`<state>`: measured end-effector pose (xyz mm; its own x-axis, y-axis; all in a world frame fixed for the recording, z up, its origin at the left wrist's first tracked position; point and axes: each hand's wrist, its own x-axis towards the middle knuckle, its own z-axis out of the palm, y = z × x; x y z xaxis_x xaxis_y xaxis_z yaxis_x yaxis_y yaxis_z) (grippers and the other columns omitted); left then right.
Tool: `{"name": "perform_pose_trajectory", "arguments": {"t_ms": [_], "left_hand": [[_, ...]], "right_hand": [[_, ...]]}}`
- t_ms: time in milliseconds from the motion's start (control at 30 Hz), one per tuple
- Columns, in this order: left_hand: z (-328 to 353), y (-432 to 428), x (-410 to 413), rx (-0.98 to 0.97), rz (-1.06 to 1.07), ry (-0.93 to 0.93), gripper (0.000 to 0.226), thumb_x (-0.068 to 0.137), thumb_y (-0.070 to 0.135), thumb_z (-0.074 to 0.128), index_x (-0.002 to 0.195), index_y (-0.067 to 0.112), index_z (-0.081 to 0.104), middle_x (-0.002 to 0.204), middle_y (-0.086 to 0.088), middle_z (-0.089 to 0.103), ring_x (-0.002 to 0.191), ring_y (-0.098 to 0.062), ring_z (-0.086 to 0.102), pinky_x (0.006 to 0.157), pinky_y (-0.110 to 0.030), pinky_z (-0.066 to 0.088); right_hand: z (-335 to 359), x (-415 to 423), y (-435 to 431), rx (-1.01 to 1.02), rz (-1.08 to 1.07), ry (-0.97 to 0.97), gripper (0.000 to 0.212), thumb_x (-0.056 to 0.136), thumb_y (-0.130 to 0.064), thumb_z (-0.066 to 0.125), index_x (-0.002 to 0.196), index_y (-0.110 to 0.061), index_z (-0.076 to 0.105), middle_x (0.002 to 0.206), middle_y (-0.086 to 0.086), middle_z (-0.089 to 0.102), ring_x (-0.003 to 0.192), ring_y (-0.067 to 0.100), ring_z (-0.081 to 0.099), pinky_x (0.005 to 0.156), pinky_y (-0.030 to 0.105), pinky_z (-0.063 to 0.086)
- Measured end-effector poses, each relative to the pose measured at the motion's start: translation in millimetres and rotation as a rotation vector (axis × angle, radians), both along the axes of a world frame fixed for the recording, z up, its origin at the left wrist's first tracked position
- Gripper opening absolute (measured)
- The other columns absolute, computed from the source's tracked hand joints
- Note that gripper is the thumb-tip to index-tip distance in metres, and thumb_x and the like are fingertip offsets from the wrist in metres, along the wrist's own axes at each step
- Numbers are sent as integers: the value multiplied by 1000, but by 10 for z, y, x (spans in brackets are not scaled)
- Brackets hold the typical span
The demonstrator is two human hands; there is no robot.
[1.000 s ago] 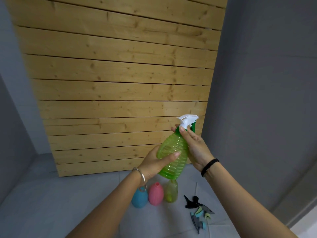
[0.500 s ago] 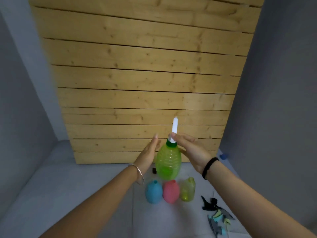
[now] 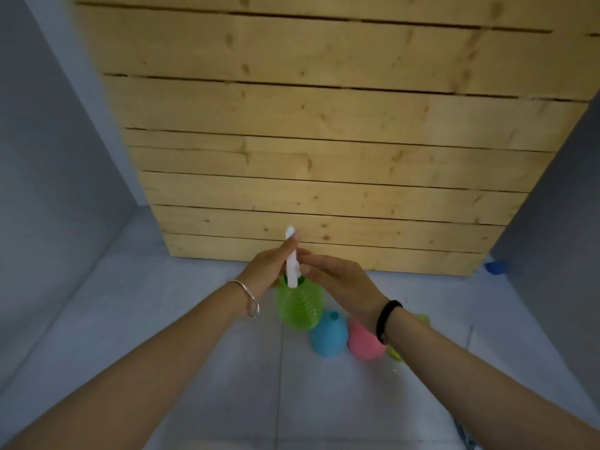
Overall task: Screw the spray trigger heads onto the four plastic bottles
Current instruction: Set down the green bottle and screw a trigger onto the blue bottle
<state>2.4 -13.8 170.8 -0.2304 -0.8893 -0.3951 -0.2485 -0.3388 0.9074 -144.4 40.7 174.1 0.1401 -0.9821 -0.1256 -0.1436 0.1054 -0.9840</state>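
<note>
A ribbed green bottle stands upright on the tiled floor, just left of the blue bottle. A white spray trigger head sits on its neck, seen edge-on. My left hand lies against the head's left side with fingers stretched up along it. My right hand touches the head's right side with its fingertips near the collar. The blue bottle, a pink bottle and a yellow-green bottle stand in a row without heads; my right wrist hides most of the yellow-green one.
A wooden slat panel leans on the wall right behind the bottles. Grey walls close in on both sides. A small blue object lies by the right wall. Loose trigger heads show at the bottom right edge.
The green bottle has come down from mid-air to the floor beside the blue bottle. My left hand moved from the bottle's body up to the trigger head. The view shifted left.
</note>
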Motion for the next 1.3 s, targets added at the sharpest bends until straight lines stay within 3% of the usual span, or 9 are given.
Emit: {"name": "perform_pose_trajectory", "arguments": {"t_ms": [67, 167, 267, 433, 667, 867, 967, 1167, 1300], "left_hand": [[-170, -72, 42, -9, 16, -31, 44, 91, 53, 42, 84, 17, 65, 89, -3, 69, 98, -16, 64, 96, -26, 47], [-596, -119, 88, -42, -21, -62, 30, 93, 48, 40, 89, 29, 62, 82, 12, 65, 68, 9, 64, 61, -4, 45], [-933, -150, 110, -28, -65, -73, 32, 94, 50, 36, 104, 32, 60, 100, 7, 68, 83, 1, 62, 72, -13, 45], [-1333, -201, 68, 38, -61, -48, 29, 92, 54, 36, 97, 40, 61, 94, 12, 69, 86, -3, 63, 71, -18, 45], [-1694, -182, -16, 63, -61, -37, 25, 90, 53, 42, 95, 41, 64, 95, 8, 71, 91, -12, 66, 84, -26, 50], [-1837, -152, -31, 46, -96, -71, 32, 90, 54, 39, 106, 37, 62, 101, 8, 70, 98, -11, 63, 85, -24, 47], [-1866, -177, -33, 45, -102, -78, 33, 91, 55, 36, 107, 40, 61, 107, 7, 68, 101, -11, 62, 84, -22, 46], [-1902, -221, -25, 55, -79, -62, 33, 90, 56, 35, 105, 40, 61, 111, 5, 66, 103, -11, 60, 90, -24, 42], [-1914, -207, -28, 35, -98, -81, 34, 92, 54, 34, 107, 37, 60, 113, 8, 62, 104, -10, 57, 88, -23, 38]], "right_hand": [[-109, -122, -42, -9, -56, 47, 18, 88, -11, 61, 101, -19, 70, 101, -9, 69, 83, -13, 63, 74, 3, 46], [-444, -361, -101, 36, -145, 136, 23, 86, -2, 62, 108, 0, 66, 105, 15, 69, 89, 11, 66, 71, 4, 49], [-790, -527, -137, 88, -139, 265, 32, 84, -7, 66, 115, -1, 64, 115, 12, 66, 102, 17, 61, 80, 10, 49], [-1260, -562, -196, 167, -116, 349, 41, 82, -18, 70, 122, -13, 61, 117, -3, 58, 107, 12, 53, 80, 16, 41], [-1678, -611, -224, 177, -72, 481, 42, 79, -24, 73, 119, -18, 62, 117, -1, 63, 102, 11, 58, 89, 23, 44], [-1829, -619, -213, 112, -113, 505, 39, 80, -20, 72, 118, -18, 63, 112, -5, 63, 97, 5, 56, 69, -7, 37], [-1874, -628, -225, 82, -126, 531, 37, 81, -22, 71, 118, -18, 64, 113, -7, 63, 100, 1, 53, 68, -11, 32], [-1938, -632, -247, 36, -128, 518, 34, 82, -22, 70, 115, -18, 65, 112, -8, 64, 101, 0, 53, 71, -6, 36], [-1958, -612, -258, 42, -131, 476, 32, 82, -21, 70, 113, -17, 65, 109, -9, 63, 102, 2, 53, 86, 15, 41]]}}
